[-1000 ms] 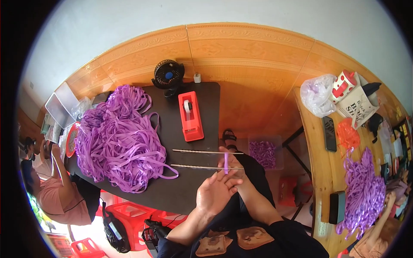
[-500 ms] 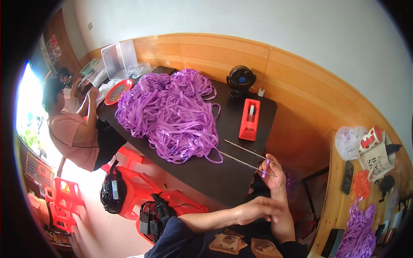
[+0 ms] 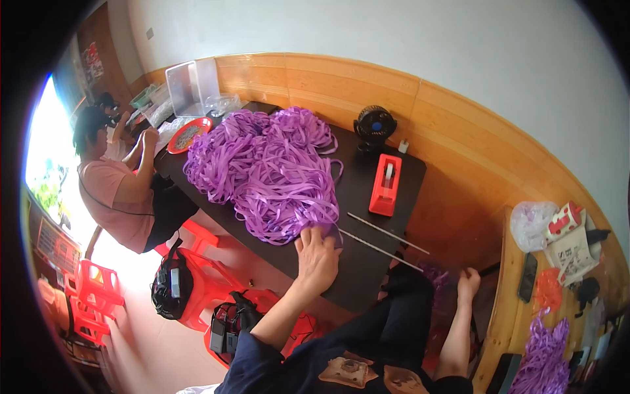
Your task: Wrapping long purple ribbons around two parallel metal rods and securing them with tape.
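Note:
My left hand (image 3: 318, 264) is at the near edge of a large heap of purple ribbon straps (image 3: 269, 177) on the dark table. Its fingers are spread and bent over the straps, and the fingertips are partly hidden. Right of it, two thin, pale rods (image 3: 382, 249) lie side by side, sticking out past the table's edge, with no strap on their ends. My right hand (image 3: 468, 286) is off the table to the right, its fingers curled and smeared by motion. Close to it, more purple straps (image 3: 436, 276) hang or lie low beside my leg.
A red tape dispenser (image 3: 385, 185) and a small black fan (image 3: 375, 126) stand toward the wall. At far left are a red plate (image 3: 205, 123) of small parts and a seated person (image 3: 118, 190). Red stools (image 3: 197, 305) hold black gear. A wooden bench (image 3: 502, 308) is at right.
My left hand has moved from over my right forearm to the strap heap. My right hand has left the rods, swinging right and down; the purple strap at their ends is gone from there.

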Demonstrator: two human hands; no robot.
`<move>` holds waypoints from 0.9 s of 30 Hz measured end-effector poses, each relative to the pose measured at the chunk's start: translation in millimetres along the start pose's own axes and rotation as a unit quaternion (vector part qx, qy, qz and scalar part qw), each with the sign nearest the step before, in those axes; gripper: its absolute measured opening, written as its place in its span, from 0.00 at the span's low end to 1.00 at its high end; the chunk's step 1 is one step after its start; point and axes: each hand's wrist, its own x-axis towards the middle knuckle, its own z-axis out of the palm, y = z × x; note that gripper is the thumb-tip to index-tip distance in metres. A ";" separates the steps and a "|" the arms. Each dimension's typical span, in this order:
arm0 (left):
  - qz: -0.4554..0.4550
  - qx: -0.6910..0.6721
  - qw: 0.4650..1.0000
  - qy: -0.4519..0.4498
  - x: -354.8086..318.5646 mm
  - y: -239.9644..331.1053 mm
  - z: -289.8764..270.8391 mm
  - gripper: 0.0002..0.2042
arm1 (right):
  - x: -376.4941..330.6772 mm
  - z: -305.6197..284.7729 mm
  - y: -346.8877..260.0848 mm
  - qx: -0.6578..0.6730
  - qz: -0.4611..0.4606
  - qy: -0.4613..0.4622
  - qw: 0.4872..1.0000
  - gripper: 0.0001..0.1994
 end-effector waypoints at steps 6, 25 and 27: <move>0.163 -0.137 0.976 -0.037 -35.7 35.6 2.8 0.06 | -103.1 -68.7 -261.5 0.349 -0.188 -0.238 0.887 0.14; 0.058 0.016 0.988 -0.139 9.8 -109.3 -42.2 0.32 | -97.2 -110.0 -243.5 0.639 -0.208 -0.245 0.699 0.03; 0.046 0.055 0.987 -0.143 16.5 -113.4 -34.0 0.31 | -90.6 -123.1 -230.5 0.725 -0.164 -0.206 0.636 0.09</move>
